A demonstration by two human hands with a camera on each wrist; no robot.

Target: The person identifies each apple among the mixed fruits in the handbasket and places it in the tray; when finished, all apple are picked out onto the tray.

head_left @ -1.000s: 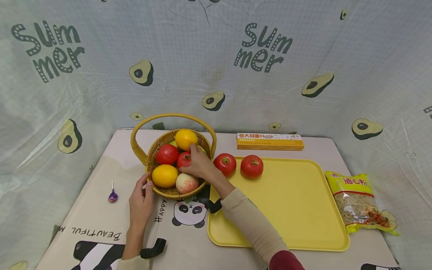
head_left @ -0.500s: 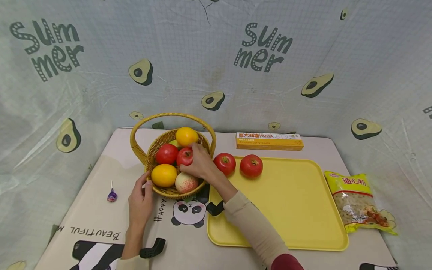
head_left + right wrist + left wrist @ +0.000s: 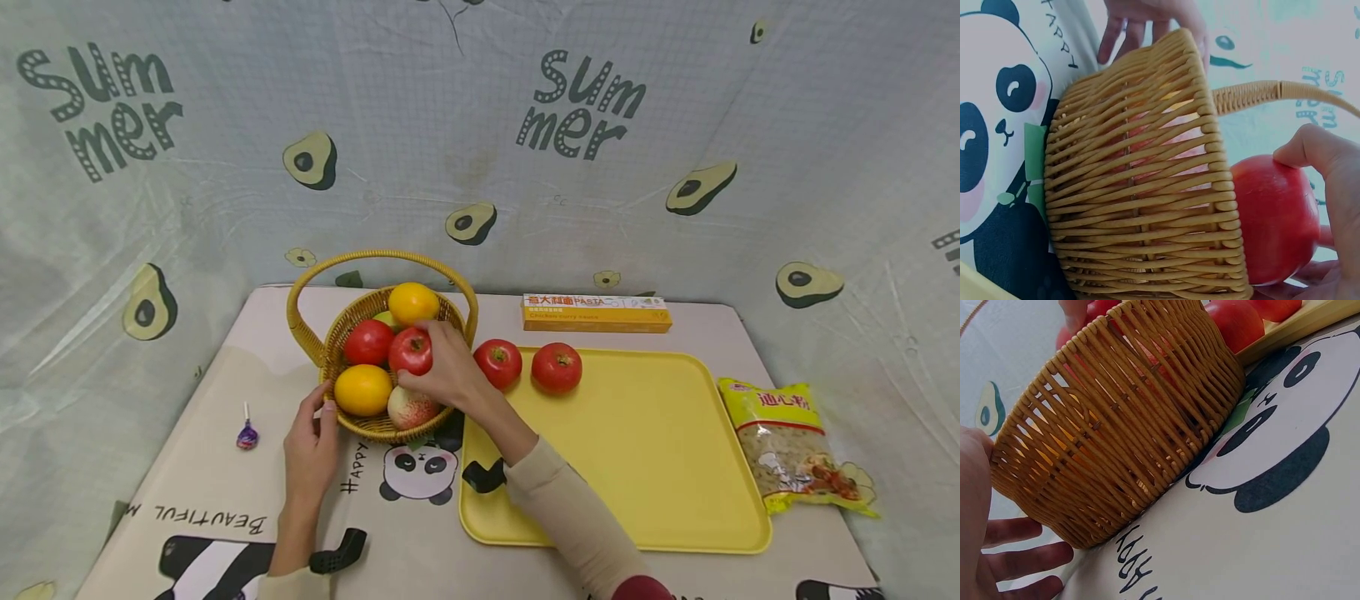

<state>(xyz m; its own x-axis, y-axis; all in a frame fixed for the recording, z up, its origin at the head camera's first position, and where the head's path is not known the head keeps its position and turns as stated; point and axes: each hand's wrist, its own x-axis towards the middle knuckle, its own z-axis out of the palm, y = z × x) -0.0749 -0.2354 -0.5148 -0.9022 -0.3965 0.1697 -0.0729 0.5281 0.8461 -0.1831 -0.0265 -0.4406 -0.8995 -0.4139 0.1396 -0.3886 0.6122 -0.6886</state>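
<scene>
Apple (image 3: pixel 408 352) fills the grasping right hand (image 3: pixel 450 362), with two apples (image 3: pixel 557 368) out and fruit (image 3: pixel 363 390) left in the basket (image 3: pixel 381 435) the relaxed left hand (image 3: pixel 310 446) touches.

The person's left forearm (image 3: pixel 298 533) rises nearly upright from the bottom edge of the head view, bare above a beige cuff (image 3: pixel 294 585). The left hand (image 3: pixel 311 450) has its fingertips pointing away from the body and its thumb on the inner side; in the left wrist view three fingers (image 3: pixel 1029 559) extend slightly apart, only gently bent. The right arm (image 3: pixel 551 479) slants in from the lower right, clad in a long beige sleeve (image 3: pixel 596 529) with dark red at its near end, the wrist (image 3: pixel 510 429) bare. The right hand (image 3: pixel 450 367) reaches leftward, farther forward than the other, thumb (image 3: pixel 1302 149) and fingers curved toward each other in a grip.
</scene>
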